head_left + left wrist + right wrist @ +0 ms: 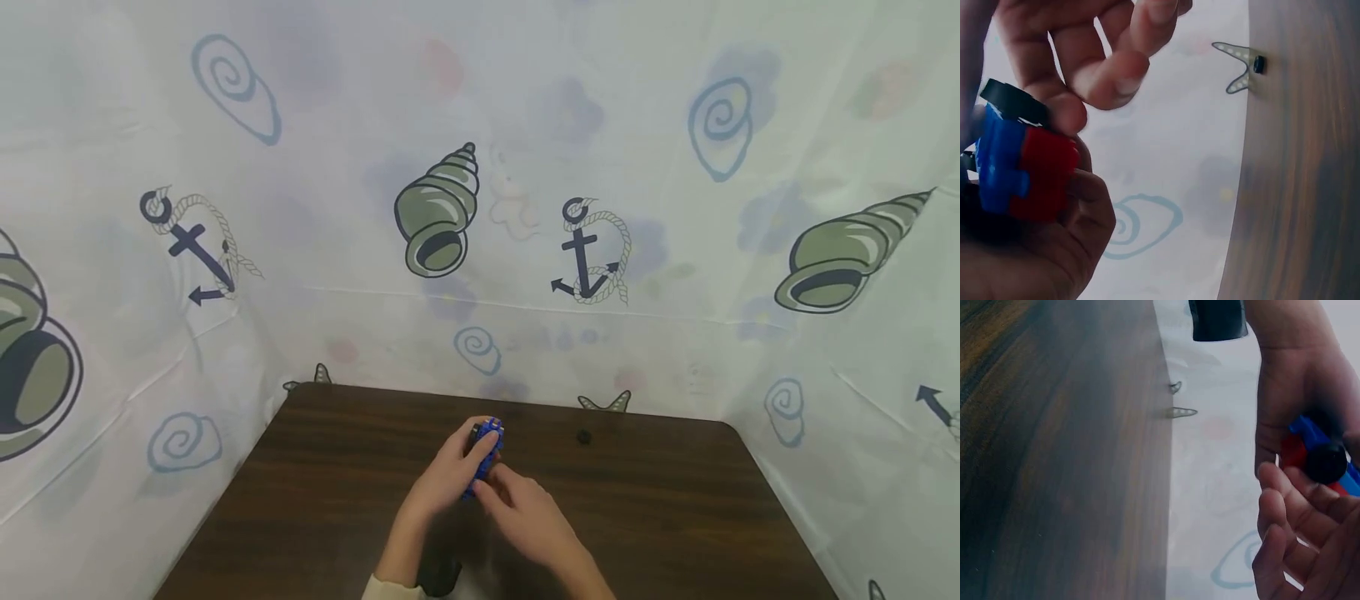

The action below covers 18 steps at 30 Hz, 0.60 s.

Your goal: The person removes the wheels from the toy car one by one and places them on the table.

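Observation:
A small blue and red toy car (487,463) with black wheels is held up above the table between both hands. My left hand (447,475) grips its body, the thumb lying along the blue side. From the right, my right hand (531,515) reaches its near end, thumb and fingertips at the toy. In the left wrist view a fingertip of the right hand meets a black wheel (1015,103) on the car. The right wrist view shows a round black wheel (1325,464) right at the right fingers, the other fingers loosely bent. Part of the car is hidden by the hands.
A dark wood-grain table (337,483) spreads below the hands. Toward its back edge, right of the hands, lies a small round black piece (584,437). White cloth (360,333) printed with shells and anchors hangs behind and at both sides.

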Motion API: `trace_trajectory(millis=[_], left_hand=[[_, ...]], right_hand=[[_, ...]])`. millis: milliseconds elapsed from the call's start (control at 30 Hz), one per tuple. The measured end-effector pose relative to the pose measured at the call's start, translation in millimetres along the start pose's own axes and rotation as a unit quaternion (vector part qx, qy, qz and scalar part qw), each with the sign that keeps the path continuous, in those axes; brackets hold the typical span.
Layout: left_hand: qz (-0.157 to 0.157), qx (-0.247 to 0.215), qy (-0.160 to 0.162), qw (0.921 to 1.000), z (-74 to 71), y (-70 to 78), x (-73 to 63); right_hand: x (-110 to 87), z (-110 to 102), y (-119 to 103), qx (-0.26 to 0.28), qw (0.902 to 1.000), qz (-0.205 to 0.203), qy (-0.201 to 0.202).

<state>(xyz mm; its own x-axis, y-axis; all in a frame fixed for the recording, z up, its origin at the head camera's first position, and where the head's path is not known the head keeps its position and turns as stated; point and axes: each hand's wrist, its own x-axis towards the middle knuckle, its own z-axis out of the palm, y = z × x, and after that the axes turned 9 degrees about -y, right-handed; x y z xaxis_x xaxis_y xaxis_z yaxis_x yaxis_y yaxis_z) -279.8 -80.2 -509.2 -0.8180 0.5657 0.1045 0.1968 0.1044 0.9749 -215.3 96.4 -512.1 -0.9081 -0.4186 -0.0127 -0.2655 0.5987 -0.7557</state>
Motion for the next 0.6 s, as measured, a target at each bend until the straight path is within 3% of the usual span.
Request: trace_trajectory(millis=[300,600], left_hand=[[0.008,0.023,-0.026,0.9993,3.1,-6.7,-2.5],[0.027,0.027,-0.010,0.9992,3.3,-10.3,-1.8]], right_hand=[[1.3,16.4,-1.2,-0.048,0.9974,0.030,0.045],[5.2,21.9,-7.4,-0.059,0.9942,0.052,0.073]])
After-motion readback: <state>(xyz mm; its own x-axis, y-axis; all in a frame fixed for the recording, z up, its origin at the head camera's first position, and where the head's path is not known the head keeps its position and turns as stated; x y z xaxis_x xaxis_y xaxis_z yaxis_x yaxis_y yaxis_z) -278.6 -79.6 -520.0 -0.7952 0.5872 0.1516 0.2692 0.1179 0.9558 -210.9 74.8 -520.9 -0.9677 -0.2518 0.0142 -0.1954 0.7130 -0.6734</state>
